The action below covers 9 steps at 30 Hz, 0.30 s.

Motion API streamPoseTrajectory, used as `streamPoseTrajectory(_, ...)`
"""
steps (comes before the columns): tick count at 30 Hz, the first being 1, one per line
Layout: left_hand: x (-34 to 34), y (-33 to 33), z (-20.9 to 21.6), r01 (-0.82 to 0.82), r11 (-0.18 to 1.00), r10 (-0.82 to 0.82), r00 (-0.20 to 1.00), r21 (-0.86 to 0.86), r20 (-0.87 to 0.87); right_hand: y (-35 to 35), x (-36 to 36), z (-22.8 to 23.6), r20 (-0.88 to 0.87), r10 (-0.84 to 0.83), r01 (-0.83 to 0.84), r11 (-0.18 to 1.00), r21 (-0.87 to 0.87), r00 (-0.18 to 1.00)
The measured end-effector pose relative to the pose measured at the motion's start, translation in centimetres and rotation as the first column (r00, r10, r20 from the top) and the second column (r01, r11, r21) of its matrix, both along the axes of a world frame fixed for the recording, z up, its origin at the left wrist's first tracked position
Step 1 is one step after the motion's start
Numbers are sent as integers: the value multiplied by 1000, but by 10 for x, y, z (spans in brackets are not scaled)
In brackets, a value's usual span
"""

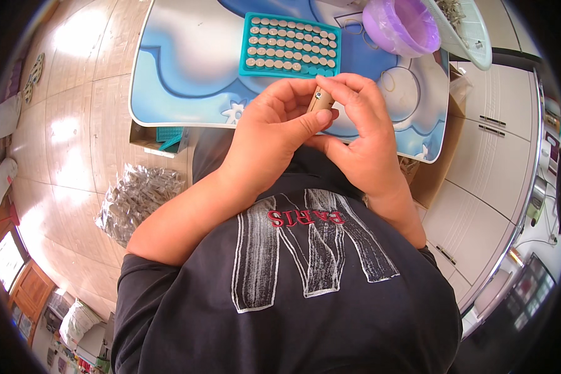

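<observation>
Between my two hands, just above the near edge of the table, is a small beige-gold cylinder (322,101) with a tiny dark-rimmed spot near its upper end. My left hand (269,128) grips its lower part between thumb and curled fingers. The fingertips of my right hand (369,128) press on its top and right side, with the thumb tucked beneath. Fingers cover part of the cylinder. Right beyond my hands lies a teal tray (244,61), holding rows of upright pieces with round, pale tops; a few slots at its near right corner are unfilled.
A purple basket (380,31) with a clear liner and a pale green basket (480,53) of small parts stand far right. Thin loops (386,81) lie on the blue-white table (187,81). On the floor at left are a box (143,138) and a stuffed clear bag (140,199).
</observation>
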<state>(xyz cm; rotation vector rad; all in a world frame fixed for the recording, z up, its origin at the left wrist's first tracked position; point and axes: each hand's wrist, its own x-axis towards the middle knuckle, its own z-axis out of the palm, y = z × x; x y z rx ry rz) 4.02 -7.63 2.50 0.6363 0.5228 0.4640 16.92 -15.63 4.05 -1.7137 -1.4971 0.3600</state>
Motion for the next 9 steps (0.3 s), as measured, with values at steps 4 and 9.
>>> streamPoseTrajectory(4,-2,0,2,53,969,-29,994,241,-104,-4,11,0,-236,22,-25,1000,-8,971)
streamPoseTrajectory(9,-5,-3,-4,120,761,7,981,637,-193,-5,17,-4,-352,78,-85,996,-4,933)
